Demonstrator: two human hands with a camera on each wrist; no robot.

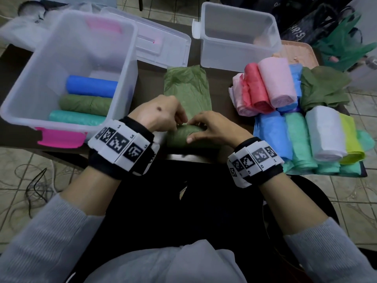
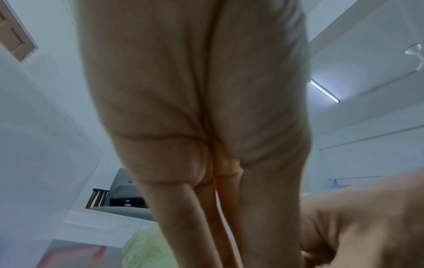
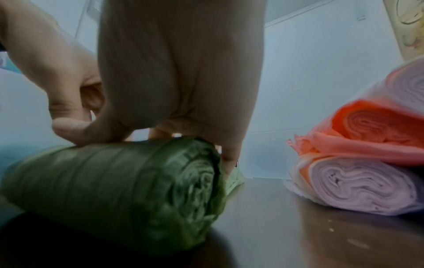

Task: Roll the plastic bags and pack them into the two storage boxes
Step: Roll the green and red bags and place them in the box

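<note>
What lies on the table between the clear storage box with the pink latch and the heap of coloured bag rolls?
In the head view, the half-rolled olive green plastic bag lies there, with the left hand and right hand on its rolled end.

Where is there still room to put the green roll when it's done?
The right box looks empty. The left box has bare floor behind its blue roll. The table's right end is crowded with rolls; both hands cover the green roll.
</note>
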